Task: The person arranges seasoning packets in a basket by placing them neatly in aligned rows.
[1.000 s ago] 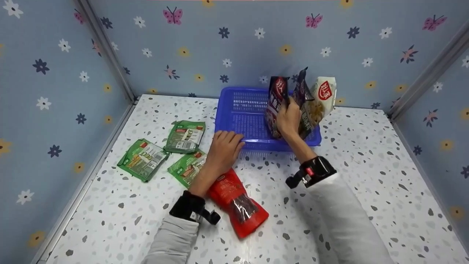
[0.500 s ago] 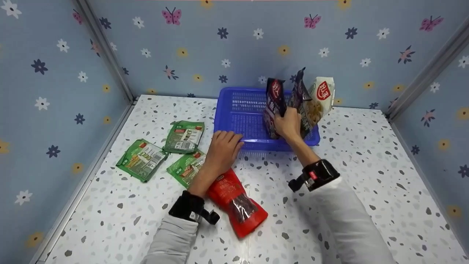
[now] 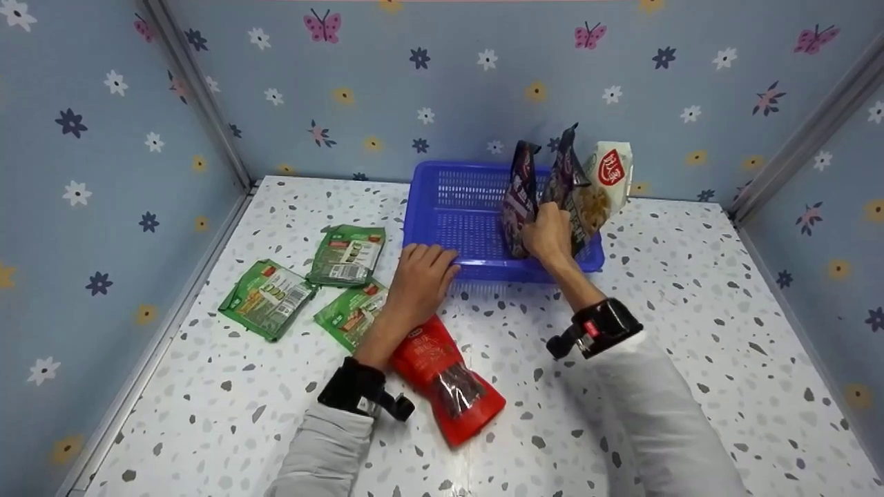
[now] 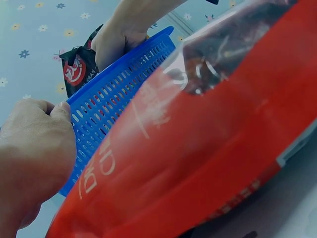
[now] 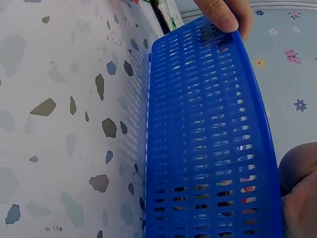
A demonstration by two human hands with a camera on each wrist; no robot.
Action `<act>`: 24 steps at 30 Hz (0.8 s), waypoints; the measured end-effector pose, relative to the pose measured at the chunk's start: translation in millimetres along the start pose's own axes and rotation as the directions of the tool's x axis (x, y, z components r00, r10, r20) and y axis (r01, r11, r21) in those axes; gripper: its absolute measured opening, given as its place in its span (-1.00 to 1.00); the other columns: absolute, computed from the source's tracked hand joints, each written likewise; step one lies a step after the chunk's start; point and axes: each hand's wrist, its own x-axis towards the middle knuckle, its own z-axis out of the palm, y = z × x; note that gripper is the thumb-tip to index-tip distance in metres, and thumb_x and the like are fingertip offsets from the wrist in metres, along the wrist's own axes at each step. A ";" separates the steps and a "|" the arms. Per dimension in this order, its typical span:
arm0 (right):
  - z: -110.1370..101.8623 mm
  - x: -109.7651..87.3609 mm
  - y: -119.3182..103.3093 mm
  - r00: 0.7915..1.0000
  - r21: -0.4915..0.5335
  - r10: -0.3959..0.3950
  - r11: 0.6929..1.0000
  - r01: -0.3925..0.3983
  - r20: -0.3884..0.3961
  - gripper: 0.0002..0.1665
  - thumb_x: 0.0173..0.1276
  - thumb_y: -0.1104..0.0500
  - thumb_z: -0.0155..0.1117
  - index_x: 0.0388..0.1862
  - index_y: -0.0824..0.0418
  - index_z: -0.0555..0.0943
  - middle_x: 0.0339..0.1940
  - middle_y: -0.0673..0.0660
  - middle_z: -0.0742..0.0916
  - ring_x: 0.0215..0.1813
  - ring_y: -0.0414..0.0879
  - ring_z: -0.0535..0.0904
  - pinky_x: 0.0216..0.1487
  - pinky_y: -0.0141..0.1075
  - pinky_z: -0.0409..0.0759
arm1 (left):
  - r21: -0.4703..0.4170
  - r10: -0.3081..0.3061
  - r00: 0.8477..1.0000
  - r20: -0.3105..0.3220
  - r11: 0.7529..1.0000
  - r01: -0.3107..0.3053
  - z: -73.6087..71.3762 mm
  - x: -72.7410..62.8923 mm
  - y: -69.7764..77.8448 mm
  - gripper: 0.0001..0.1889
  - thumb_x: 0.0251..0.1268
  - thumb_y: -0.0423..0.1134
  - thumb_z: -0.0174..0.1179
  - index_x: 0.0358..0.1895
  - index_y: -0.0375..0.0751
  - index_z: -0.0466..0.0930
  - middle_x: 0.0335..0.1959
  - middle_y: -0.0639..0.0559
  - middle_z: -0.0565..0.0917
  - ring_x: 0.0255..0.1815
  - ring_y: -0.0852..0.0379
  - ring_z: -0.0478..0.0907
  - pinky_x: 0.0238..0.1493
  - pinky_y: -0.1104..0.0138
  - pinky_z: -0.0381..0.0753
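My left hand (image 3: 421, 283) grips the near rim of a blue plastic basket (image 3: 449, 264), with its thumb on the outside in the left wrist view. My right hand (image 3: 550, 238) is down inside the basket and holds the leftmost dark food packet (image 3: 518, 214) at its right edge; the fingertips are hidden. To the right of that packet stand another dark packet (image 3: 563, 172) and a white-topped food packet (image 3: 608, 172), both upright in the basket. A red pouch with a clear window (image 3: 442, 373) lies on the table beside my left wrist.
Three green packets lie left of the basket: one at the far left (image 3: 269, 300), one behind (image 3: 347, 255), and one (image 3: 352, 317) partly under my left forearm. The patterned back wall (image 3: 476, 103) rises close behind the basket.
My right hand has moved lower between the dark packets. The leftmost dark packet has turned, so its front shows less. My left hand stays on the rim.
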 end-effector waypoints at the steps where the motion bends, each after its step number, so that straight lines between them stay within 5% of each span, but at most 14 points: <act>1: -1.5 -1.2 -1.5 1.000 -0.011 0.001 1.000 -0.001 -0.007 -0.63 0.44 0.39 0.15 -0.56 0.14 0.35 -0.59 0.09 0.43 -0.46 0.09 0.43 -0.37 -0.07 0.42 | -0.002 0.000 1.000 -0.002 1.000 0.000 0.0 0.1 0.0 -0.68 0.79 -0.07 0.20 0.30 -0.15 0.73 0.10 -0.09 0.81 0.15 -0.11 0.69 0.39 0.00 0.56; 6: -2.6 -3.2 -0.7 0.999 -0.049 -0.011 0.999 0.010 -0.034 -0.56 0.44 0.41 0.11 -0.56 0.07 0.23 -0.60 0.08 0.36 -0.47 0.09 0.38 -0.38 -0.07 0.39 | -0.005 -0.001 1.000 0.002 1.000 0.001 -0.1 0.2 0.4 -0.70 0.77 -0.08 0.22 0.30 -0.15 0.72 0.10 -0.09 0.81 0.16 -0.11 0.68 0.40 -0.01 0.56; 12: -0.7 -0.3 6.2 1.000 -0.059 -0.004 0.998 0.002 -0.028 -0.63 0.38 0.40 0.09 -0.57 0.09 0.30 -0.58 0.11 0.43 -0.46 0.10 0.43 -0.38 -0.04 0.43 | -0.008 -0.002 1.000 0.011 1.000 0.002 0.3 -0.8 0.1 -0.68 0.80 -0.07 0.18 0.30 -0.15 0.72 0.11 -0.09 0.81 0.16 -0.12 0.69 0.39 -0.01 0.55; 24: -3.0 8.4 8.0 0.993 -0.059 0.040 0.998 -0.034 0.114 -0.52 0.42 0.42 0.05 -0.63 0.03 0.21 -0.68 -0.02 0.27 -0.62 -0.04 0.23 -0.53 -0.16 0.23 | -0.006 0.003 1.000 0.006 1.000 -0.003 -1.0 -0.1 0.0 -0.66 0.83 -0.03 0.11 0.30 -0.14 0.72 0.10 -0.09 0.81 0.14 -0.12 0.69 0.39 -0.01 0.55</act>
